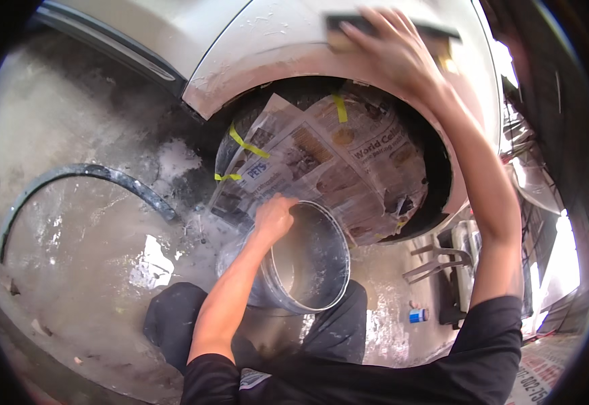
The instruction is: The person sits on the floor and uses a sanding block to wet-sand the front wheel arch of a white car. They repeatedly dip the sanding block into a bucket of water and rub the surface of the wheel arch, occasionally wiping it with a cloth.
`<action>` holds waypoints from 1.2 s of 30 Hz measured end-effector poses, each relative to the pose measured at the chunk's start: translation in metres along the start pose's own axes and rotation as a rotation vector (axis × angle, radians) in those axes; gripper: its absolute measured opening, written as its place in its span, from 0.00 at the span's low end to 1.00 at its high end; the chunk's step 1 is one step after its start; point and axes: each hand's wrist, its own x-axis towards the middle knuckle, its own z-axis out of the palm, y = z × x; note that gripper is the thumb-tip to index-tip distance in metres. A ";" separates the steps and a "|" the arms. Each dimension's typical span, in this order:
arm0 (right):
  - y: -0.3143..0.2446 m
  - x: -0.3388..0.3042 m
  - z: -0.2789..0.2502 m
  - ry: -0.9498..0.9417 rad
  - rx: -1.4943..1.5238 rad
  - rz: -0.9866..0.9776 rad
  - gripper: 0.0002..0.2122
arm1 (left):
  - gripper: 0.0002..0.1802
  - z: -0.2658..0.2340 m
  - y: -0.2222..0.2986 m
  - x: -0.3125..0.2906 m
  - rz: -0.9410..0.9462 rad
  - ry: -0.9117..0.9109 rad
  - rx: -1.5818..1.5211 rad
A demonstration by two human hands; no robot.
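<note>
My left hand [274, 217] is closed over the near-left rim of a grey bucket [257, 291], which leans with its mouth open between my knees. Its inside wall looks wet and smeared with pale residue. Up at the car's pale fender [267, 44], my right hand [397, 54] grips a long sanding block [439, 35] with a dark top and a yellowish lower part, blurred by motion. The block lies against the panel above the wheel arch. Newspaper [321, 165] covers the wheel, fastened with strips of yellow tape [247, 143].
A curved dark trim strip [82, 170] lies on the wet, stained floor [99, 250] to the left. On the right are a small blue-and-white can [418, 315] and a grey plastic chair [446, 256]. Printed sheeting [544, 368] shows at the lower right.
</note>
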 end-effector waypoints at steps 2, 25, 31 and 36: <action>0.029 0.037 0.034 -0.038 -0.177 0.031 0.27 | 0.25 0.011 0.011 -0.002 0.046 -0.012 -0.050; 0.008 0.033 0.019 -0.075 -0.084 0.000 0.22 | 0.24 0.008 0.007 0.000 0.014 -0.012 -0.039; -0.001 0.012 0.038 0.097 -0.132 0.039 0.33 | 0.25 -0.018 -0.013 0.002 -0.058 -0.006 -0.030; 0.013 -0.042 0.012 -0.083 -0.085 0.102 0.32 | 0.25 0.005 0.006 0.002 -0.002 -0.036 0.021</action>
